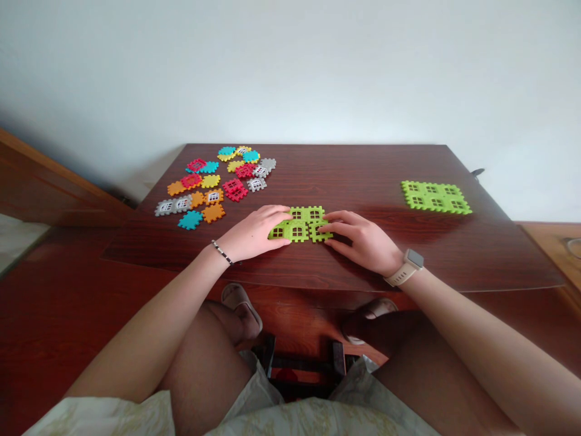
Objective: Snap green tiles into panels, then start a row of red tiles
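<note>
A small block of joined green window tiles (301, 223) lies on the dark wooden table (354, 175), near its front edge. My left hand (256, 233) rests on the block's left side, fingers curled over the tiles and pressing on them. On the right side my right hand (363, 241) pinches the edge of the block with its fingertips. A beaded bracelet sits on my left wrist, and my right wrist wears a watch with a beige strap.
Several loose tiles (213, 181) in red, orange, yellow, teal and grey are scattered at the table's back left. A flat panel of joined green tiles (436, 197) lies at the right. A white wall stands behind. My knees and sandalled feet show below the table.
</note>
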A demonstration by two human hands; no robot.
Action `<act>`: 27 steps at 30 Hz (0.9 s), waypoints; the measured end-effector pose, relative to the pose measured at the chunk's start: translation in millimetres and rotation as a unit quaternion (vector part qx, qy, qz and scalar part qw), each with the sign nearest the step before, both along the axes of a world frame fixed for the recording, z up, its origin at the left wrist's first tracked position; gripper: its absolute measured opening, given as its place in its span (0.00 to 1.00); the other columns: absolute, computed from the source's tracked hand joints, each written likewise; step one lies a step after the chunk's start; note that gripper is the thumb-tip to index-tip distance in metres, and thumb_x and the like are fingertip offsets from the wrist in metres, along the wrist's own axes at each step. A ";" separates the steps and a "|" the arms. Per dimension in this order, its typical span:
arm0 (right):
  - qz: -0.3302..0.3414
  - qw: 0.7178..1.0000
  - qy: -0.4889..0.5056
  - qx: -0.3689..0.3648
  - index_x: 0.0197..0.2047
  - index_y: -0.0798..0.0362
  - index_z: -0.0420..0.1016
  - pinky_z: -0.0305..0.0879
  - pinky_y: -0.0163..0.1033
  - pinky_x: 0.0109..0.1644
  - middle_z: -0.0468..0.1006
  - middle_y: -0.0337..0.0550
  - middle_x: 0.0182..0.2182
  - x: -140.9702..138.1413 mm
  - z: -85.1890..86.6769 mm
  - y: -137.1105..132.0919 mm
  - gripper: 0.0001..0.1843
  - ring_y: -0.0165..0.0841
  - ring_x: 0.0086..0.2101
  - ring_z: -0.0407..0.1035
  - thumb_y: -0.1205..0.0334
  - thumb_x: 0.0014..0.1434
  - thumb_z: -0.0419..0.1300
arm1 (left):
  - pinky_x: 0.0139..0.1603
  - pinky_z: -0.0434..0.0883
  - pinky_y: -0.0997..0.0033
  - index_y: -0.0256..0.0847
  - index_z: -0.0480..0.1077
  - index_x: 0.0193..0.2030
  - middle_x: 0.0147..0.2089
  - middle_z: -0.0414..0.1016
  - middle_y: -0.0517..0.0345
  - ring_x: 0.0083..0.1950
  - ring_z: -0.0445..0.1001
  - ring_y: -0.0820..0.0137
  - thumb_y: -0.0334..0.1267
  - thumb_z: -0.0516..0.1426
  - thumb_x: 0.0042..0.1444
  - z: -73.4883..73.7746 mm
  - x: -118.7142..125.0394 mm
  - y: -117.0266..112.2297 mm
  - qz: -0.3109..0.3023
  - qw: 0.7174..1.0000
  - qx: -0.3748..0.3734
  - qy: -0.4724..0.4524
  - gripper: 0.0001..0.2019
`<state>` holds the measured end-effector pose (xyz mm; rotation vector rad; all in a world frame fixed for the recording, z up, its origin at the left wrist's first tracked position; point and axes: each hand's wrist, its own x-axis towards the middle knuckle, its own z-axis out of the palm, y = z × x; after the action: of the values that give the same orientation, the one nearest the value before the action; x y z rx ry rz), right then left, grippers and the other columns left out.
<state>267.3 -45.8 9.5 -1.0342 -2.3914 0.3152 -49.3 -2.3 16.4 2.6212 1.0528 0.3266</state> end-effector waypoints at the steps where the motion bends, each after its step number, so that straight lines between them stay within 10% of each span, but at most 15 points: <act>1: 0.001 1.000 0.000 -0.001 0.58 0.47 0.84 0.78 0.59 0.65 0.80 0.54 0.61 -0.1 0.1 0.0 0.13 0.49 0.59 0.78 0.59 0.75 0.62 | 0.82 0.62 0.49 0.41 0.70 0.71 0.77 0.68 0.42 0.78 0.66 0.54 0.46 0.62 0.70 -0.2 0.3 -0.1 0.000 1.000 0.001 0.000 0.26; 27: -0.007 1.000 0.006 -0.001 0.56 0.46 0.86 0.79 0.59 0.64 0.81 0.54 0.60 -0.5 -0.7 0.3 0.12 0.50 0.58 0.79 0.58 0.74 0.62 | 0.81 0.63 0.44 0.43 0.73 0.69 0.76 0.69 0.43 0.78 0.66 0.52 0.47 0.62 0.71 -4.3 7.8 -4.1 0.009 1.000 0.009 -0.019 0.23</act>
<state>266.7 -45.4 8.8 -1.0453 -2.3731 0.3177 -41.5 -6.4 12.1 2.6127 1.0652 0.3901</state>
